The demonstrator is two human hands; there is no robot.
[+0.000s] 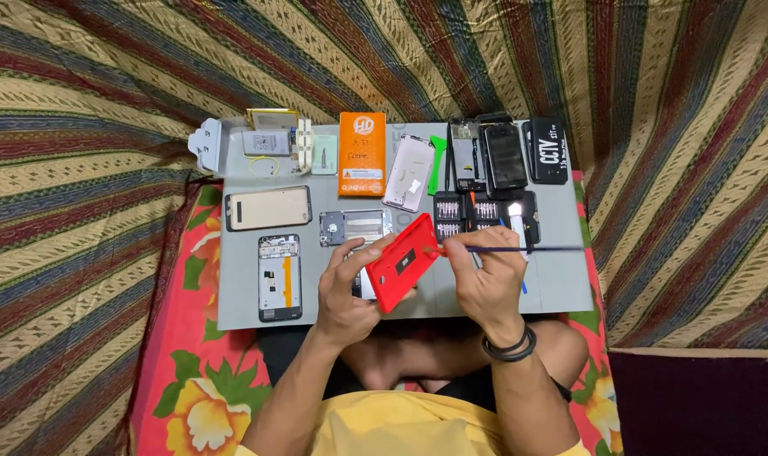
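My left hand [343, 291] covers the lower edge of the red phone shell [403, 262], and the shell in turn hides most of a silver phone part [360, 284] lying under it on the grey mat [569, 287]. My right hand [485, 279] wraps the near end of the thin tool [519, 249], so I cannot tell how its tip meets the shell. The bits in the black screwdriver case [485, 215] are too small to tell apart, and my fingers hide its near edge. My forearms run out of the bottom edge. The mat's near rim hides my lap.
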